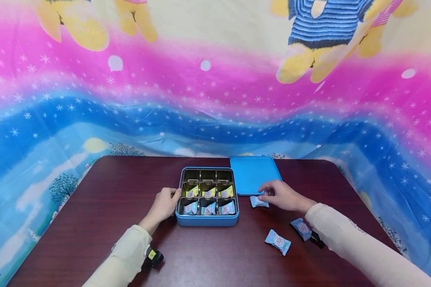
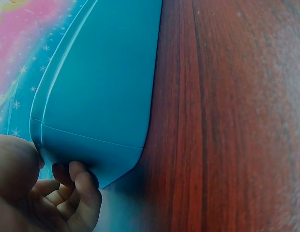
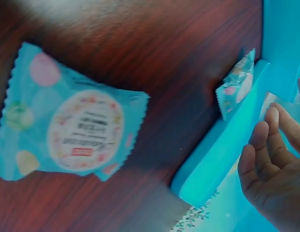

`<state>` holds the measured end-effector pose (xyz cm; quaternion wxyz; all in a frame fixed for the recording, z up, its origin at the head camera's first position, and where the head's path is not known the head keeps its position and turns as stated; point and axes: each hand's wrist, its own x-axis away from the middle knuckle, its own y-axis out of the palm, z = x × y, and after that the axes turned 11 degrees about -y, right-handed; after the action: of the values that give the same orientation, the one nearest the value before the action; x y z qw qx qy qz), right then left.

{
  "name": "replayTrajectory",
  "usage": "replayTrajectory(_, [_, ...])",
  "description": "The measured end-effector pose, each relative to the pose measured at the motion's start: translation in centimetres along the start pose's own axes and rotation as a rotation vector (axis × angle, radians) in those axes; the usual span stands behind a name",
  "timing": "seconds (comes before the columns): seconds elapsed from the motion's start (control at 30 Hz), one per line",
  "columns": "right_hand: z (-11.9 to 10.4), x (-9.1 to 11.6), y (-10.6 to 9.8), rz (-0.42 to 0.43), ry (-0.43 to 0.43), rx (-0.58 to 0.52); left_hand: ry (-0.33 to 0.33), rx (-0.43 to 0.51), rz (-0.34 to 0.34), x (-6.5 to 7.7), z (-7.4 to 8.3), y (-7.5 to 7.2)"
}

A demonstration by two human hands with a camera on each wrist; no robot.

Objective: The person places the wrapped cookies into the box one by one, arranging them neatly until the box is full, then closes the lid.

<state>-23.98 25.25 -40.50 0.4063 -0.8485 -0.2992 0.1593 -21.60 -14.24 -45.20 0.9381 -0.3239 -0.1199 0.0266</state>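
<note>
A blue tin point(image 1: 206, 220) with a divided dark insert holds yellow-wrapped candies point(image 1: 208, 192) in its middle row and blue-wrapped ones point(image 1: 208, 208) in its front row. My left hand point(image 1: 165, 203) grips the tin's left side, thumb by the rim and curled fingers against the wall in the left wrist view. To the tin's right, my right hand point(image 1: 281, 196) hovers over a blue-wrapped candy point(image 1: 257, 202), its fingers loosely bent. In the right wrist view, the fingertips point(image 3: 272, 116) are apart from that candy point(image 3: 235, 86), with nothing between them.
The blue lid point(image 1: 256, 175) lies behind the right hand, against the tin's right side. Two more blue-wrapped candies, one nearer the front point(image 1: 278, 242) and one beside the right sleeve point(image 1: 301, 229), lie on the dark wood table point(image 1: 215, 259). A patterned curtain point(image 1: 201, 99) hangs behind.
</note>
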Motion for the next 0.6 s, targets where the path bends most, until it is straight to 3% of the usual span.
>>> replayTrajectory(0.6, [2.4,0.6,1.1,-0.037,0.021,-0.046,0.01,-0.003,0.022,0.0,-0.1,0.1])
